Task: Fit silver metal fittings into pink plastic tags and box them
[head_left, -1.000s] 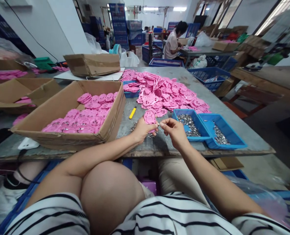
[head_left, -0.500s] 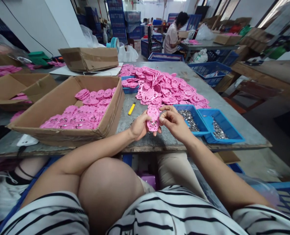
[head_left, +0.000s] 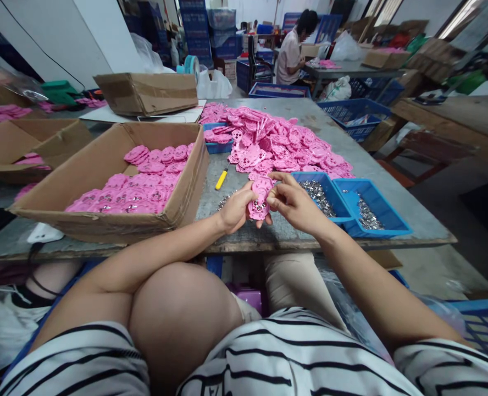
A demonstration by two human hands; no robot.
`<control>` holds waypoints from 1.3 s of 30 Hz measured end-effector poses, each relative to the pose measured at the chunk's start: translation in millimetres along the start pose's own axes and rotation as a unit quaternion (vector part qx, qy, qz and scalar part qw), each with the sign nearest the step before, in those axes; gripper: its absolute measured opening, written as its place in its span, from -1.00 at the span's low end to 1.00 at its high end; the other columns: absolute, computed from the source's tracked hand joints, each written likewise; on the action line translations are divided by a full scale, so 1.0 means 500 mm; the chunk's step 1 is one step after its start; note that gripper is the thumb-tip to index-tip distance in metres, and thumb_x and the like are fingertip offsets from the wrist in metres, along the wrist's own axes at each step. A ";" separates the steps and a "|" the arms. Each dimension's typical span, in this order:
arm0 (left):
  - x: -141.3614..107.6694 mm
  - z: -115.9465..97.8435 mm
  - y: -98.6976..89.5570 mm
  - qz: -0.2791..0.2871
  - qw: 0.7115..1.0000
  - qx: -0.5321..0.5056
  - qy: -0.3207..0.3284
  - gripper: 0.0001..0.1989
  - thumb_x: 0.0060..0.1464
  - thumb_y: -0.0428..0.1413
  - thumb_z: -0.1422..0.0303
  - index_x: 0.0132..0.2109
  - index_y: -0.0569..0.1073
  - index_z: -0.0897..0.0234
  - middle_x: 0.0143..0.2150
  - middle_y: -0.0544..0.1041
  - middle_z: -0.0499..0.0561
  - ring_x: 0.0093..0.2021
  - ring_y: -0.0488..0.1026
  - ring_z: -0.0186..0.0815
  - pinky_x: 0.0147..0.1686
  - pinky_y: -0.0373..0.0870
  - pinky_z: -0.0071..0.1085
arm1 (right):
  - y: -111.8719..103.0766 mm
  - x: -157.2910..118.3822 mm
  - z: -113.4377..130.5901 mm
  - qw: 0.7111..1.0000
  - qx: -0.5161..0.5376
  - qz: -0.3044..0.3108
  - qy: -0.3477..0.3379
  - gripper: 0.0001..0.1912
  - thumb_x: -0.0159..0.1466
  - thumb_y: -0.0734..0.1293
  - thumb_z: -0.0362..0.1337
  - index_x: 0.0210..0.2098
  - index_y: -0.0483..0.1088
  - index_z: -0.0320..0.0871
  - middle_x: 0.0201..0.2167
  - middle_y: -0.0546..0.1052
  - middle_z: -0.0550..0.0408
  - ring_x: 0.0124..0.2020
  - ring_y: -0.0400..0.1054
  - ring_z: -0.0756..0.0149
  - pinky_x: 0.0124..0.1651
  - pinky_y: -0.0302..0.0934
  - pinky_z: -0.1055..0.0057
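Note:
Above the table's front edge, my left hand (head_left: 238,212) grips a pink plastic piece (head_left: 261,192) with rounded, scalloped edges. The thumb lies over its left side and fingertips show beneath it. Small shiny metal parts (head_left: 259,205) sit in the lower half of the piece. My right hand (head_left: 290,201) is closed in a pinch at the piece's right edge, its forefinger near the top. What lies between those fingertips is hidden. A blue tray (head_left: 338,213) of small metal parts stands just right of my right hand.
A second blue tray (head_left: 396,228) adjoins it. Behind lies a heap of pink pieces (head_left: 285,143). A yellow-handled tool (head_left: 221,180) rests left of it. A cardboard box (head_left: 186,192) with stacked pink pieces stands left. Another person (head_left: 288,58) sits at a far table.
The pink piece is tilted slightly in my hands, its top leaning further right. My right fingers have shifted a little along its edge. The whole view has moved slightly.

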State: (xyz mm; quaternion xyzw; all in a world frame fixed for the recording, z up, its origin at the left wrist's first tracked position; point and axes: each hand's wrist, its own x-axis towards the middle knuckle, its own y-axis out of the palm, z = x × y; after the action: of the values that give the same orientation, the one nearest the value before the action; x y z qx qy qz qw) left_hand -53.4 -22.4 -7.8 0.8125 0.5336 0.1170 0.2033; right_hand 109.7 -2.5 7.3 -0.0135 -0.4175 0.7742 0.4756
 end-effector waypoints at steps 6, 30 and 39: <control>0.000 0.001 0.000 0.000 1.000 -0.001 -0.009 -0.51 -0.11 0.03 0.43 0.05 0.26 0.30 -0.37 0.48 -0.01 -0.56 0.50 -0.32 -0.72 0.28 -0.54 | 0.005 0.002 -0.009 1.000 -0.020 0.013 -0.002 -0.89 0.23 0.25 -0.33 -0.44 0.32 -0.14 0.03 0.34 -0.07 0.11 0.24 0.15 0.11 0.20 0.17; 0.002 0.005 -0.008 0.036 0.998 0.040 -0.020 -0.62 -0.10 -0.02 0.39 -0.05 0.22 0.32 -0.48 0.41 -0.10 -0.66 0.45 -0.28 -0.79 0.27 -0.48 | -0.005 0.017 0.007 0.997 -0.035 0.063 0.033 -0.85 0.16 0.28 -0.38 -0.53 0.30 -0.16 -0.30 0.32 0.04 -0.19 0.26 0.26 -0.07 0.19 0.29; -0.003 0.007 -0.006 0.026 0.997 0.075 -0.005 -0.51 -0.17 0.14 0.46 -0.02 0.24 0.32 -0.32 0.51 -0.01 -0.51 0.53 -0.30 -0.65 0.41 -0.49 | 0.021 -0.002 -0.022 0.995 0.060 -0.053 0.063 -0.86 0.15 0.33 -0.33 -0.54 0.39 -0.15 -0.15 0.45 0.01 -0.06 0.34 0.21 -0.01 0.23 0.26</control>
State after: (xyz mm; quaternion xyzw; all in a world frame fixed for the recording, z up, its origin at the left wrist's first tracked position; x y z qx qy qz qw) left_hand -54.9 -23.5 -12.1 0.8397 0.5187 0.0778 0.1411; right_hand 107.3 1.6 -7.0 -0.0111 -0.3396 0.7691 0.5413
